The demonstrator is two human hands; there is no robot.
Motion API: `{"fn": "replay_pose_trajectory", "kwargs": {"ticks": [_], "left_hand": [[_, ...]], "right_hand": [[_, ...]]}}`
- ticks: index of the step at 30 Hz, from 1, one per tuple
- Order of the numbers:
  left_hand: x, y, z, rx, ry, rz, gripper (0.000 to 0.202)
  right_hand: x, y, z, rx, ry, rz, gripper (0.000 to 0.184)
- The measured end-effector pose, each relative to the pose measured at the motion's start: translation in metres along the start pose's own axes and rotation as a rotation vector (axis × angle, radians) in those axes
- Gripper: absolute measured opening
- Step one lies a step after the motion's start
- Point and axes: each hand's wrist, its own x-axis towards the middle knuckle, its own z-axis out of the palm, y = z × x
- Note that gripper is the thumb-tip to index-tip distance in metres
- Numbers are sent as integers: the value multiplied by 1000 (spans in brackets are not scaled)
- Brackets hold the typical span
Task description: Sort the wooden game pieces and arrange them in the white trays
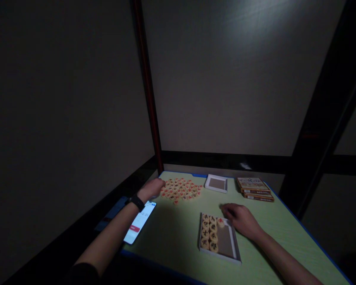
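Observation:
My left hand point(153, 187), with a dark watch on the wrist, reaches to the left edge of a spread of loose Chinese chess pieces point(182, 189) with red and black characters. Its fingers are bent together, and what they hold, if anything, is hidden. My right hand point(239, 217) rests curled at the upper right corner of a shallow white box point(236, 253); the inside of its grip is out of sight. In that box, black-marked chess pieces point(213, 237) fill two columns at the left. One red-marked piece point(220, 222) sits at the top of the third column.
Another shallow white box part point(207, 183) lies at the back. Stacked printed boxes point(253, 185) stand at the back right. A lit phone point(139, 225) lies at the left edge, under my left forearm. Walls rise behind and to the left of the green table point(172, 237).

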Motion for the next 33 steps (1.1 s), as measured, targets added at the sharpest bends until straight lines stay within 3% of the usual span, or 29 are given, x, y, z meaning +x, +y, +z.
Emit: {"fn": "replay_pose_trajectory", "kwargs": {"ticks": [5,9,16,21,25,30,33], "left_hand": [[-11,35,0,89,-8,208,18],[-17,57,4,118,-55,269,19],[-18,70,16,128,-33,308,20],[-21,67,21,77,-73,329,21],[-21,58,14,52,-111,321,23],[-18,27,-4,-62,-25,112,12],[-18,4,-3,-82,10,-6,14]], "right_hand": [[0,1,1,2,5,-14,34],[0,-1,-1,-16,-2,-16,35],[-1,-3,-2,3,-1,-14,36],[-1,-2,-2,-7,4,-15,34],[-1,-4,-3,-41,-23,-30,37],[0,-3,-2,-30,-9,-16,34],[0,-3,-2,-33,-17,-13,34]]}}
